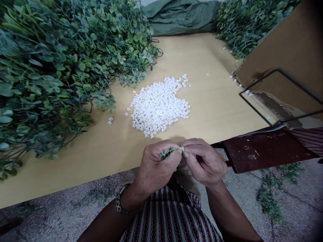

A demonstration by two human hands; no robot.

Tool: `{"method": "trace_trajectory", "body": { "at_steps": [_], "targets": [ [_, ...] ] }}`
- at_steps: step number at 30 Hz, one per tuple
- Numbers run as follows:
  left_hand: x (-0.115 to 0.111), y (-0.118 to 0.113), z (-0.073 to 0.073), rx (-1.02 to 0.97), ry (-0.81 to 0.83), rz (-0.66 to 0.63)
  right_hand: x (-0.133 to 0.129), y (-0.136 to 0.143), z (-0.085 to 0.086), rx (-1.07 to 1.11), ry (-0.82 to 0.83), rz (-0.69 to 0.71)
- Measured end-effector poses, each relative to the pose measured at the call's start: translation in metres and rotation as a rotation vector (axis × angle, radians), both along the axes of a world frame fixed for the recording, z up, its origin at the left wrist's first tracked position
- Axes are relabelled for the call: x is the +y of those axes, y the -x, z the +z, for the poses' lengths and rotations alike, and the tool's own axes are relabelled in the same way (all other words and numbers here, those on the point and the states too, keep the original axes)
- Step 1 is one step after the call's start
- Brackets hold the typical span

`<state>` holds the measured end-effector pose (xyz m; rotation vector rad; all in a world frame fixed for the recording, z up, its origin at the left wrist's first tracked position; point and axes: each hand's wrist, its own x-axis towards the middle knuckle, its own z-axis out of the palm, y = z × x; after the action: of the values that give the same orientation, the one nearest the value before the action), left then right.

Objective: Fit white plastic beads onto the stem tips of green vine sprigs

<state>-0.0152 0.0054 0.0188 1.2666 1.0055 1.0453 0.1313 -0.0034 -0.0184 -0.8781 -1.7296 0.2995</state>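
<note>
My left hand (pixel 157 166) is closed around a small bunch of green leaves (pixel 166 153), with thumb and forefinger pinched at its right end. At that end sits a tiny white piece (pixel 181 148), between the fingertips of both hands. My right hand (pixel 205 163) pinches there with thumb and forefinger. Both hands are at the table's front edge, above my lap. Just beyond them, a pile of small white round pieces (pixel 160 106) lies on the wooden table (pixel 212 111).
Heaped artificial foliage (pixel 75 50) covers the table's left side, with more greenery (pixel 252 23) at the back right. A green cloth sack (pixel 181 16) lies at the back. On the right are a cardboard sheet (pixel 285 64), a black wire frame (pixel 257 111) and a dark red bench (pixel 267 151).
</note>
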Motion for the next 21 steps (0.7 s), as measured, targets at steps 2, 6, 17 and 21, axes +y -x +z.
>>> {"method": "trace_trajectory", "body": {
  "at_steps": [2,6,17,21],
  "targets": [
    [0.0,0.001,-0.001,0.006,-0.017,-0.007,-0.001,0.001,-0.001,0.014,0.012,-0.007],
    [0.001,0.002,-0.003,0.046,-0.012,-0.035,-0.001,0.001,-0.003,0.046,0.034,0.011],
    [0.0,0.005,0.0,0.17,0.01,-0.112,0.005,-0.025,0.021,0.013,0.152,0.101],
    [-0.001,0.008,-0.005,0.182,0.016,-0.13,0.011,-0.014,0.032,-0.033,0.236,0.241]
  ]
}}
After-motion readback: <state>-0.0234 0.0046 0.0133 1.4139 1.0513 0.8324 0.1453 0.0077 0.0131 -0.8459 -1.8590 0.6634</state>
